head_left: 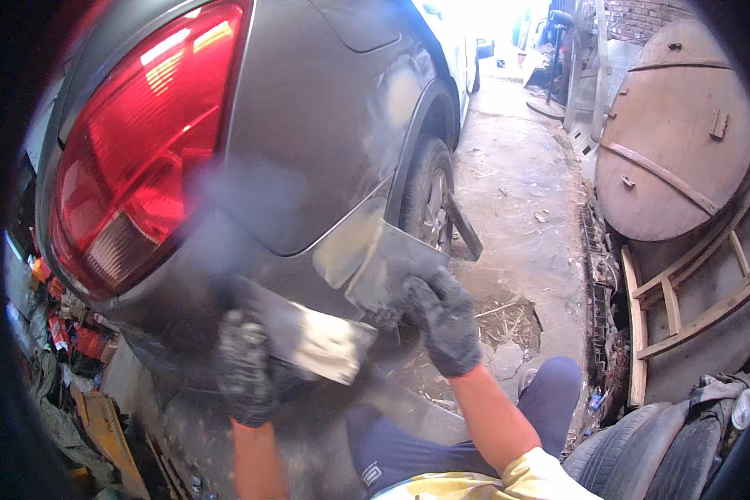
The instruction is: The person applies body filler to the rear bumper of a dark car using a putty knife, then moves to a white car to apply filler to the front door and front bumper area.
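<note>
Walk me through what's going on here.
A person in dark gloves is working at the rear corner of a dark car, between the red tail light and the wheel. The left hand holds a flat plate bearing cream-coloured paste. The right hand holds a flat grey spreader by a pale patch on the bodywork; whether it touches is unclear.

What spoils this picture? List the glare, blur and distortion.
Head view: the far background is blown out white, and bright reflections streak the red taillight; head view: the left hand is blurred, and a bluish haze veils part of the car body; head view: black fisheye borders darken the corners.
</note>
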Action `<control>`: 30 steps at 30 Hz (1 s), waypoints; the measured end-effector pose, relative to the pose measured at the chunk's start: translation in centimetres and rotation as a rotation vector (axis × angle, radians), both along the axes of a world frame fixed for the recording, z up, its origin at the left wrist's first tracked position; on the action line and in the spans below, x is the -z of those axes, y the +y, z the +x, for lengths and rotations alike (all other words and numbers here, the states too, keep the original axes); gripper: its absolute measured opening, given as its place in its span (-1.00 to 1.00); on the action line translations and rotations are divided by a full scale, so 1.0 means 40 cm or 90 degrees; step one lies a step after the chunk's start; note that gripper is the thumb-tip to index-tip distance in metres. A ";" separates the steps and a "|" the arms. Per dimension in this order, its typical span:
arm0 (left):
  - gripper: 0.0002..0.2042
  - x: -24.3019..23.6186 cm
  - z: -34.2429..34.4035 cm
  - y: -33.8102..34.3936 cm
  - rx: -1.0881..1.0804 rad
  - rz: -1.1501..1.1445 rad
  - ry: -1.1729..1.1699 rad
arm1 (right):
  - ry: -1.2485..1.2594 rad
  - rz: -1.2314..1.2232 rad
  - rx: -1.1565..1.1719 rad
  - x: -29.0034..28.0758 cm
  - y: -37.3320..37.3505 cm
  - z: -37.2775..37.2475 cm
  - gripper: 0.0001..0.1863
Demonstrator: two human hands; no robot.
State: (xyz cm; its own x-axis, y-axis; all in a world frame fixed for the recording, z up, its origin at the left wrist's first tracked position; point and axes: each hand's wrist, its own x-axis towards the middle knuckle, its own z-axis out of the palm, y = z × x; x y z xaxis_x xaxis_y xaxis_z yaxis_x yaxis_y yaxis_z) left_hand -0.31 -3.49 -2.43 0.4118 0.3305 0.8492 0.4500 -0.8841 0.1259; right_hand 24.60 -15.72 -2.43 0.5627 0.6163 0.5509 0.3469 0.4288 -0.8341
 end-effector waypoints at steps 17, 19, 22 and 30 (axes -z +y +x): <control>-0.76 0.035 0.124 -0.101 -0.118 -0.096 -0.009 | -0.635 -0.046 0.053 -0.001 -0.084 -0.005 -0.68; -0.72 0.038 0.127 -0.092 -0.174 -0.004 0.042 | -0.658 -0.021 0.077 0.006 -0.088 -0.027 -0.69; -0.72 0.015 0.135 -0.069 -0.299 0.237 0.045 | -0.542 0.045 0.054 0.016 -0.073 -0.021 -0.70; -0.71 -0.140 0.019 0.070 -0.454 0.461 0.030 | -0.103 -0.177 0.218 0.013 0.165 0.124 -0.76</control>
